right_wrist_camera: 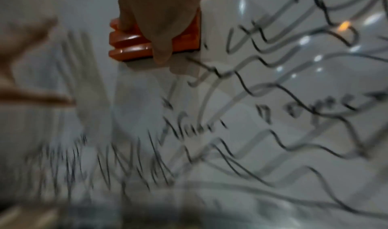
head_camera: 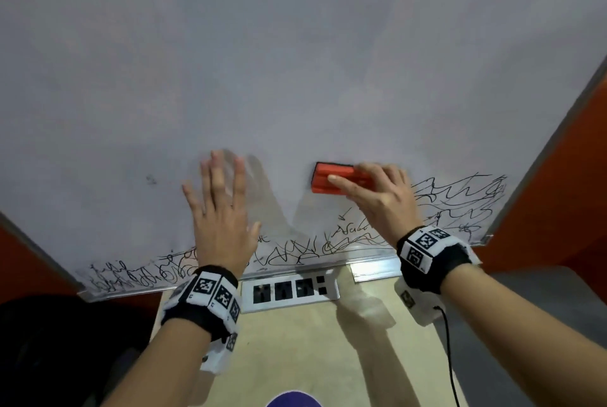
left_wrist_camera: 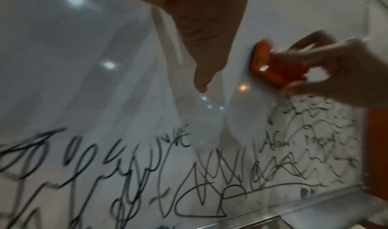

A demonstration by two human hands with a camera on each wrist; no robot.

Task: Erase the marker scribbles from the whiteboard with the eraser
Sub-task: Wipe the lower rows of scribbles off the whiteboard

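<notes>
Scribbles (head_camera: pixel 295 252) crowd the bottom edge of the whiteboard (head_camera: pixel 295 62), thickest at lower right, just above the metal ledge (head_camera: pixel 374 267). Left hand (head_camera: pixel 220 209) lies flat against the board, fingers (head_camera: pixel 213 173) straight and spread, bracing. Right hand (head_camera: pixel 384 196) grips the orange eraser (head_camera: pixel 331 178), fingers curled over its back, pad pressed to the board above the marks. Upper board looks clean. Step: mid-wipe. Next, likely: firm strokes downward and rightward through the remaining ink.

Dim even light, lamp glare on whiteboard (left_wrist_camera: pixel 109 64), right wrist view motion-blurred
</notes>
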